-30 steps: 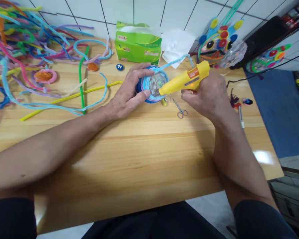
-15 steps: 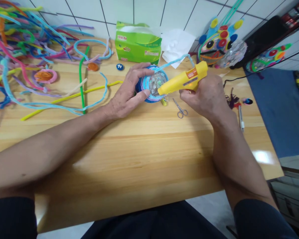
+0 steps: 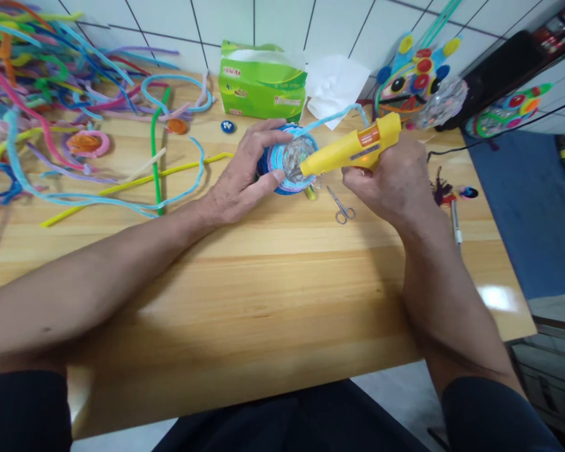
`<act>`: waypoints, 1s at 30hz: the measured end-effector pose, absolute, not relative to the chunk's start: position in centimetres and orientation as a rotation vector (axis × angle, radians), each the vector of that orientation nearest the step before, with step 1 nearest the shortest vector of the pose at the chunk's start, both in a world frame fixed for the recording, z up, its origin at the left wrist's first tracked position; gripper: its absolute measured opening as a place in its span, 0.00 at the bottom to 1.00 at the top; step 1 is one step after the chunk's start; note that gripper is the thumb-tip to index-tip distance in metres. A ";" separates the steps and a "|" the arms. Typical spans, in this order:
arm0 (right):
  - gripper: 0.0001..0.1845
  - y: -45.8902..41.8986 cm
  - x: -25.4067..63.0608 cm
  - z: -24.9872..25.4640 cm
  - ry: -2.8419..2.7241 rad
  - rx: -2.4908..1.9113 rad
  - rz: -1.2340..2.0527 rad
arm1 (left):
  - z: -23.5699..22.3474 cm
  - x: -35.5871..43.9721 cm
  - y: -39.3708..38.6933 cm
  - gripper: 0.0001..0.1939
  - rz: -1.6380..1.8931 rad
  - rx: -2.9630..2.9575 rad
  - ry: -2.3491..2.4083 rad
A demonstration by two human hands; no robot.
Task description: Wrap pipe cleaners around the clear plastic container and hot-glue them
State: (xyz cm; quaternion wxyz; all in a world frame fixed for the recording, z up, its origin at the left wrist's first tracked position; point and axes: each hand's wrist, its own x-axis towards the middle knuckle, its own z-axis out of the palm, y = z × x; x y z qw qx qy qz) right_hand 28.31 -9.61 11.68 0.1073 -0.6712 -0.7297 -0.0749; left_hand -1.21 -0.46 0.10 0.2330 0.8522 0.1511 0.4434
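My left hand [image 3: 247,172] is wrapped round the left side of a round piece wound with blue pipe cleaners [image 3: 275,164], its middle clear and shiny. A loose light-blue pipe cleaner [image 3: 332,117] runs from its top toward the right. In my right hand [image 3: 393,179] is a yellow hot glue gun [image 3: 348,150], its nozzle over the right edge of the clear middle. Whether the tip touches cannot be seen. Small scissors [image 3: 341,207] lie on the table just below the glue gun.
Many coloured pipe cleaners [image 3: 51,88] lie heaped at the left. A green tissue pack [image 3: 262,85] stands against the tiled wall. Decorated animal figures [image 3: 412,81] stand at the back right. A knife-like tool [image 3: 456,223] lies near the table's right side.
The glue gun and my right hand have shifted slightly right. My left hand stays on the wound piece, almost unmoved.
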 end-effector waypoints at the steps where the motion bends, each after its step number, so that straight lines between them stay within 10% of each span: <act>1: 0.07 -9.6 28.2 11.8 -2.144 -1.990 -0.213 | 0.0 -1.2 -0.4 0.35 1.223 2.326 0.422; 30: 0.12 -9.7 29.9 11.0 -2.154 -1.868 -0.330 | 1.6 -0.9 -2.4 0.32 1.172 2.275 0.552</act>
